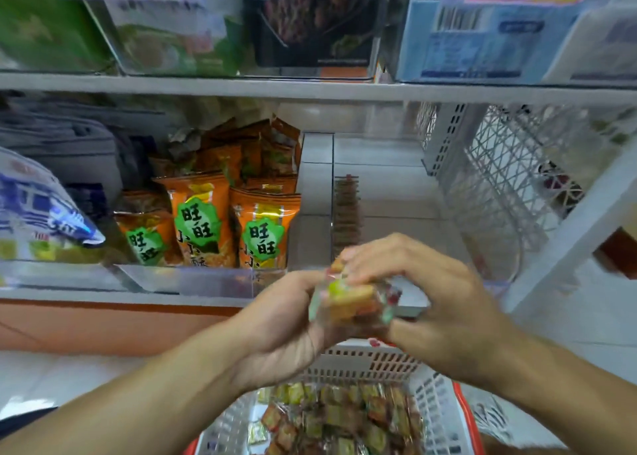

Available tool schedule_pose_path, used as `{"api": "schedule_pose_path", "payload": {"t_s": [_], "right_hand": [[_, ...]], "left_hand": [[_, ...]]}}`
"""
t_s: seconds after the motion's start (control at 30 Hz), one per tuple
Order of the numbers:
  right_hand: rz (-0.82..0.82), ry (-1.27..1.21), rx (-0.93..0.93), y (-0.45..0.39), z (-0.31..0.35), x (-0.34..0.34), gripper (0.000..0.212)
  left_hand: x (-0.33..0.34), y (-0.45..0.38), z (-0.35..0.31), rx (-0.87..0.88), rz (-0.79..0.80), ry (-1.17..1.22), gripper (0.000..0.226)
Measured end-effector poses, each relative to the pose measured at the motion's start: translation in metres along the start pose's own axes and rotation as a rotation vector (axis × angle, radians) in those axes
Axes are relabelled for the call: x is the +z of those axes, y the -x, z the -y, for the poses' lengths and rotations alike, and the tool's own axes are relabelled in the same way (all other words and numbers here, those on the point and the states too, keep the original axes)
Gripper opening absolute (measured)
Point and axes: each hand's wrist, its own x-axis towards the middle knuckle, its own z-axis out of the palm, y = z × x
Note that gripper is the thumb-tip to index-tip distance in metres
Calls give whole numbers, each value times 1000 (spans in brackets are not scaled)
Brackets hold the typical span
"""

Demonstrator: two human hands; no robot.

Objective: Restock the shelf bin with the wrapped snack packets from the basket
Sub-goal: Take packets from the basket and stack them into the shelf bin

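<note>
Both hands hold a bunch of small wrapped snack packets (355, 301) in clear wrappers with green, orange and red contents. My left hand (286, 323) cups the bunch from the left and below. My right hand (427, 303) grips it from above and the right. Under my hands stands a white plastic basket (362, 363) with a red rim, holding several more of the same packets (344, 416). Straight ahead, behind the bunch, is a clear shelf bin (382, 185) that looks almost empty, with a dark stack at its left wall.
To the left of that bin, a clear bin holds several orange snack bags (203, 220). A blue and white bag (38, 213) lies further left. A white lattice basket (499, 178) sits at the right. The upper shelf (310, 89) carries boxed goods and price tags.
</note>
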Motion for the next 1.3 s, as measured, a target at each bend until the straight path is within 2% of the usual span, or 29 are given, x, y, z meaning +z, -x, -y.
{"api": "schedule_pose_path", "payload": {"t_s": [0.03, 0.07, 0.13, 0.27, 0.4, 0.47, 0.57, 0.63, 0.73, 0.8, 0.93, 1.07, 1.17, 1.23, 1.3], "right_hand": [[13, 18, -38, 1, -2, 2, 27], [30, 30, -56, 2, -2, 3, 26], [63, 62, -65, 4, -5, 6, 26], [87, 100, -36, 6, -7, 9, 23], [80, 159, -7, 5, 3, 7, 30], [24, 112, 140, 4, 9, 3, 34], [31, -385, 559, 0, 16, -5, 22], [-2, -513, 678, 1, 12, -8, 15], [-48, -606, 847, 1, 7, -8, 41], [-47, -670, 910, 1, 6, -5, 48], [-24, -686, 937, 4, 6, -1, 40], [-5, -711, 960, 4, 6, 1, 34], [-48, -761, 946, 6, 5, -1, 33], [-110, -597, 847, 6, 5, -5, 35], [-165, -288, 628, 6, 5, -10, 37]], "left_hand": [[0, -1, -2, 3, -12, 34, 42], [1, -1, -4, 4, -24, 41, 48], [-2, -2, -6, 17, -69, 6, 30], [-6, 2, -7, 34, -142, -76, 46], [-5, 4, -6, 113, -204, -115, 29], [-7, 5, -5, 191, -246, -167, 32], [-11, 4, -3, 333, -319, -306, 38], [-10, 6, -2, 386, -325, -358, 35], [-10, 8, -1, 402, -319, -376, 27], [-12, 8, 1, 405, -307, -368, 26], [-11, 9, 3, 399, -271, -337, 26], [-11, 7, 5, 395, -287, -291, 48], [-10, 6, 5, 407, -318, -256, 43], [-9, 5, 3, 413, -353, -225, 39], [-8, 6, 0, 391, -370, -197, 33]]}}
